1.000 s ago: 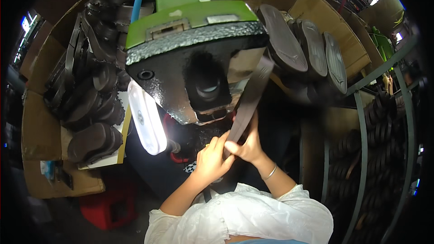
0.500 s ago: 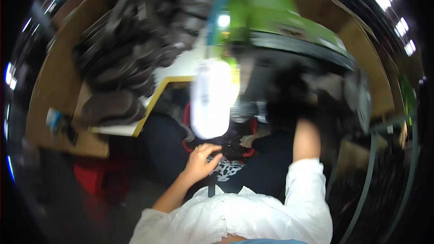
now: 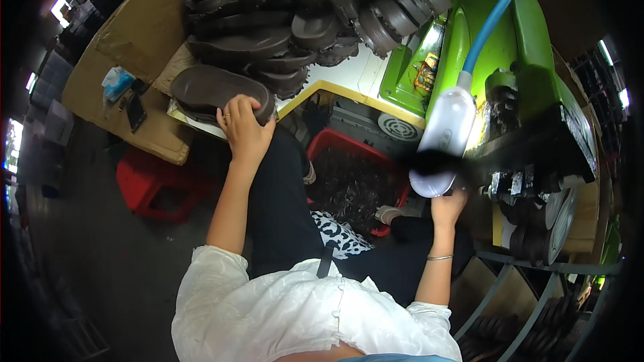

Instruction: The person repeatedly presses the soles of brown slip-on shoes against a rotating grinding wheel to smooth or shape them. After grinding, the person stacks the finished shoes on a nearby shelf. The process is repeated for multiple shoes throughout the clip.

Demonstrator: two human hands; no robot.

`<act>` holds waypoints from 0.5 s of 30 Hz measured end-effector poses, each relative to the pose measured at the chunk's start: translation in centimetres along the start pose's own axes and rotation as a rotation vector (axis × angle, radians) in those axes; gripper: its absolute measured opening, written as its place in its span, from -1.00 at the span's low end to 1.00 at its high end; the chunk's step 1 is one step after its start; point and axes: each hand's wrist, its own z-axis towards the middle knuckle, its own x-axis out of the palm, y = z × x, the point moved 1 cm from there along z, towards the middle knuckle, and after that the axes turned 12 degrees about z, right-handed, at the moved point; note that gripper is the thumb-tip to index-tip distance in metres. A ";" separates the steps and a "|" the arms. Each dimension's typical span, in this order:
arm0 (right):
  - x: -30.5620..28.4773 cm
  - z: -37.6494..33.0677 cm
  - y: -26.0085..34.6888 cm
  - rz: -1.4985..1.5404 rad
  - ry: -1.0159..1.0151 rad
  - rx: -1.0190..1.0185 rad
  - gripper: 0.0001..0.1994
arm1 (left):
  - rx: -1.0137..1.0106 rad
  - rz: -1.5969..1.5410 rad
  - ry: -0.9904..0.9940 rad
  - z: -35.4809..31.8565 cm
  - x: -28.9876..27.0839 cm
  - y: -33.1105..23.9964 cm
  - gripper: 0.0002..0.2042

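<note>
At the left edge of the white worktop, my left hand (image 3: 247, 127) grips the near end of a dark brown slipper (image 3: 218, 87), fingers over its rim. The slipper lies at the front of a heap of similar brown slippers (image 3: 268, 40). My right hand (image 3: 448, 208) is raised at the green machine (image 3: 483, 33), just below a glowing tube lamp (image 3: 446, 124) on a blue cord. Its fingers are hidden behind the lamp's end and a blurred dark shape (image 3: 436, 161), which I cannot make out.
Between my knees stands a red bin (image 3: 349, 139) with dark trimmings. A phone (image 3: 135, 111) and a blue-white packet (image 3: 117, 82) lie on cardboard at left, above a red stool (image 3: 154, 188). Metal rack bars (image 3: 537, 308) are at lower right, with brown slippers behind them.
My left hand has moved from over my lap up to the slipper at the left. The view has swung, and my right hand now shows below the lamp.
</note>
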 end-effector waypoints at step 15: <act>4.1 -9.0 -0.1 0.097 0.130 -0.293 -0.03 | -0.102 -1.784 0.347 -10.6 -10.7 -11.8 -0.42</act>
